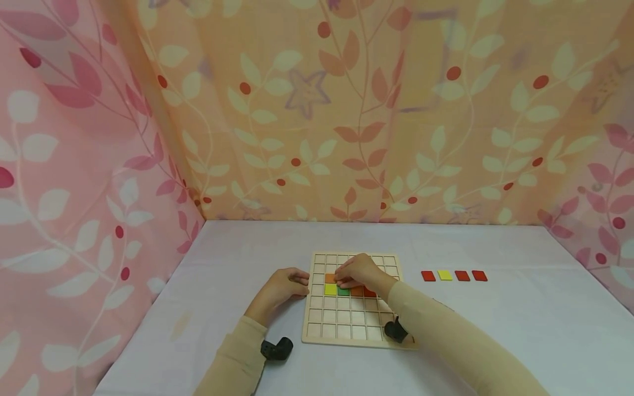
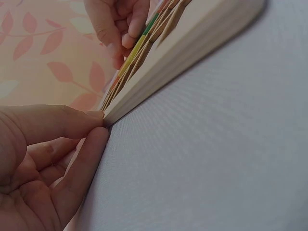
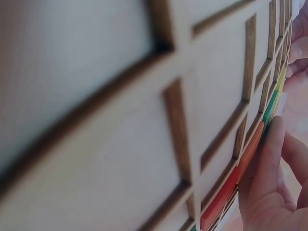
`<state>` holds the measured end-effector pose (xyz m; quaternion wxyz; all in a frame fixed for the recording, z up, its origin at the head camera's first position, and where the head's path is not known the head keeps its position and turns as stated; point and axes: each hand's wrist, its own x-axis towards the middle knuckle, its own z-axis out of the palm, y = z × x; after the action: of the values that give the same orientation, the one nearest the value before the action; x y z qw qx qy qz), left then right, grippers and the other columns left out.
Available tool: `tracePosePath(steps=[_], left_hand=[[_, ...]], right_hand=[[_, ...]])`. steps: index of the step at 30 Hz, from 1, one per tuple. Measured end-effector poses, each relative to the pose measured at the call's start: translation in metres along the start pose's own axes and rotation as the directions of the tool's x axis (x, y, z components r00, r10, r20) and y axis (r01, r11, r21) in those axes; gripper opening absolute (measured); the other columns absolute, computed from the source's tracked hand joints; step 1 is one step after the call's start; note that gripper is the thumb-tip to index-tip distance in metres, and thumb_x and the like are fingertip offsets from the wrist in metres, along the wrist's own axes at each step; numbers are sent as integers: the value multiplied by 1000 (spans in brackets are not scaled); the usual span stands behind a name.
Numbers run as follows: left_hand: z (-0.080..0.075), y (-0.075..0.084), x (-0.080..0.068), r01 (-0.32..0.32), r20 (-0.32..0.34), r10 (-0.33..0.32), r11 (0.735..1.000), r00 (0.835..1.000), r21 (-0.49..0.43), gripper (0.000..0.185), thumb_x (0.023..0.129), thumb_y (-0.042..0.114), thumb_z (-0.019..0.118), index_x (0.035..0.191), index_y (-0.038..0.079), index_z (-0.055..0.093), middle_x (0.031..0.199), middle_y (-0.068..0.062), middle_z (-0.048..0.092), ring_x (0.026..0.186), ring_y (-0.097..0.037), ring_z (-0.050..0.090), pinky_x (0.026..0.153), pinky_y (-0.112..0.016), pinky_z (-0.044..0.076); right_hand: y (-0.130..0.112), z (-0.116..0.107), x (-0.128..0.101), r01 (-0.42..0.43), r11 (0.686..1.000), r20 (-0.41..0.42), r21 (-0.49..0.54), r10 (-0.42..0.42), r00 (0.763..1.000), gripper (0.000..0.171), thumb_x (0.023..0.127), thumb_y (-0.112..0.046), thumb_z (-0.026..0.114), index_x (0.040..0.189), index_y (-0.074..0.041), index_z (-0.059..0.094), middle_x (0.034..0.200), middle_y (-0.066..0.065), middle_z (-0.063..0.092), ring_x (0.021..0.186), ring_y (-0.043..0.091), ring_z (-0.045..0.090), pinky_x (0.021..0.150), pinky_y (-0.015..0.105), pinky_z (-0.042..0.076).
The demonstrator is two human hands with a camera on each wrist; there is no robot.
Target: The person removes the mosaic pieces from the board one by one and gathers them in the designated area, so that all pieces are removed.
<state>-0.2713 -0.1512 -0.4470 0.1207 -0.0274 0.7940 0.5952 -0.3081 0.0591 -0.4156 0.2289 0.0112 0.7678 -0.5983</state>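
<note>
A square wooden grid board (image 1: pixel 329 331) lies flat on the table. Its cells hold an orange tile (image 1: pixel 330 278), with a row below it of a yellow tile (image 1: pixel 330 289), a green tile (image 1: pixel 343 291), a second orange tile (image 1: pixel 356 292) and a red tile (image 1: pixel 370 293). My left hand (image 1: pixel 284 284) pinches the board's left edge between thumb and finger, as the left wrist view shows. My right hand (image 1: pixel 364 270) reaches over the board, its fingertips down beside the upper orange tile and just above the green one. Whether a tile is under those fingertips is hidden.
To the right of the board, a red tile (image 1: pixel 428 276), a yellow tile (image 1: pixel 444 275) and two more red tiles lie in a row on the white tablecloth (image 1: pixel 520 335). Black wrist devices (image 1: pixel 277 349) sit at both wrists. Flowered cloth (image 1: pixel 307 137) hangs behind and at the sides.
</note>
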Motion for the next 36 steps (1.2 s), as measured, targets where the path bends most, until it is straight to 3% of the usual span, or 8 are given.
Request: tracePosePath(steps=[7,13,29,36], left_hand=[[0,0,-1,3,3,-3,1000,1000,1,37,74,-6,69,110,-3,61,96,-11,63,78,-13,60,71,-28,55],[-1,1,0,-6,-2,6,1000,1000,-1,37,75,-6,68,111,-3,61,96,-13,63,78,-13,60,71,-28,55],[-2,1,-1,6,3,-6,1000,1000,2,37,75,-4,69,111,-2,61,97,-11,63,80,-14,60,72,-28,55],[0,2,-1,0,1,0,1000,1000,-4,37,75,-6,69,111,-4,61,97,-13,63,79,-14,60,71,-29,55]], right_hand=[[-2,3,4,-28,999,-50,-18,27,998,13,79,-2,69,89,6,68,77,13,70,56,14,64,58,27,56],[-3,5,5,12,1000,-74,-14,-13,997,11,78,-1,70,87,6,68,79,12,70,58,14,64,59,27,56],[-1,9,7,10,999,-56,-45,-13,998,15,78,-4,71,91,4,69,75,13,70,53,13,63,55,26,55],[-1,6,4,-1,1000,-58,-2,1,998,19,78,-3,71,94,5,68,78,14,70,54,13,64,56,27,56]])
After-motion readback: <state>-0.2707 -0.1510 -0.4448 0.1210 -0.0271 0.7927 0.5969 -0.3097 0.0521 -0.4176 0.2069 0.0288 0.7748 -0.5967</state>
